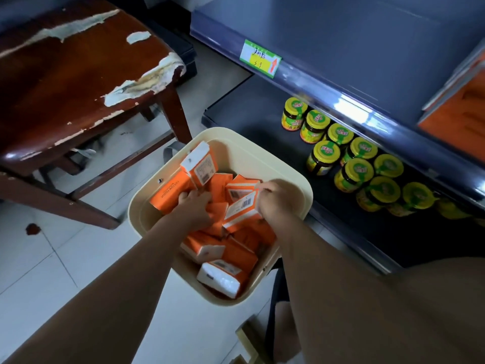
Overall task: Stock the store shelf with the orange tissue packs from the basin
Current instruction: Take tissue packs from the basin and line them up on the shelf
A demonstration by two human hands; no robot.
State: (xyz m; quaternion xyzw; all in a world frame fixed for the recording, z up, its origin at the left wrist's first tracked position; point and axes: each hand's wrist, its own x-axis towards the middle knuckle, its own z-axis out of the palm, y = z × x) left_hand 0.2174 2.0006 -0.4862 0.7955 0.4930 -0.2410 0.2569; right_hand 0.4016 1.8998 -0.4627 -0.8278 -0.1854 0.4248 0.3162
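Note:
A cream basin (286, 164) stands on the floor, holding several orange tissue packs (236, 250). Both my hands are down inside it. My left hand (195, 206) is closed over packs near the basin's middle, beside an orange pack (170, 191) lying on its side. My right hand (275, 199) grips a tilted orange pack (241, 210) with a barcode label facing up. One pack (200, 164) leans upright against the far wall. The dark shelf (367, 56) runs along the right; stocked orange packs (456, 111) sit at its far right.
Several yellow-lidded jars (357, 156) crowd the lower shelf right of the basin. A worn brown chair (78, 82) stands at left, its leg close to the basin. A green-and-yellow price tag (259, 59) hangs on the shelf edge. White floor tiles (65, 258) surround the basin.

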